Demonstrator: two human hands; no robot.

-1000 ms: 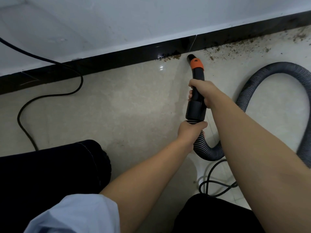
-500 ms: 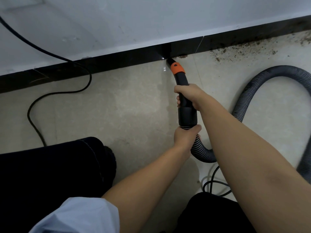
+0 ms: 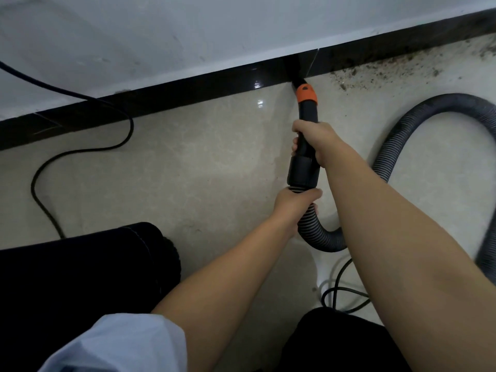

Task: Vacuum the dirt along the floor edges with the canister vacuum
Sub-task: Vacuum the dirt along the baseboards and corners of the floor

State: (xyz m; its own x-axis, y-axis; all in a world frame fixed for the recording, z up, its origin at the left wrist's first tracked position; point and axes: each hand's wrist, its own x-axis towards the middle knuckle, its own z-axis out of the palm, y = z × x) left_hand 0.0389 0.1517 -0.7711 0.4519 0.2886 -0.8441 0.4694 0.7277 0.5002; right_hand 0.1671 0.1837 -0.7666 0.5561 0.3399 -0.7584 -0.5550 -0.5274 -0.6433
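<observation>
Nozzle (image 3: 302, 84) has slid right along the skirting (image 3: 188, 95), seemingly touching it; right hand (image 3: 314, 142) grips the wand (image 3: 306, 157), left hand (image 3: 294, 204) clasps the hose (image 3: 322, 237), dirt (image 3: 375, 73) just beyond.

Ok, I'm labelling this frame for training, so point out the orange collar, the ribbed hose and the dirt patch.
orange collar (image 3: 306, 93): head view, middle of the band near the nozzle tip.
ribbed hose (image 3: 418, 103): head view, top of its arch at right.
dirt patch (image 3: 375, 71): head view, specks by the skirting.
</observation>
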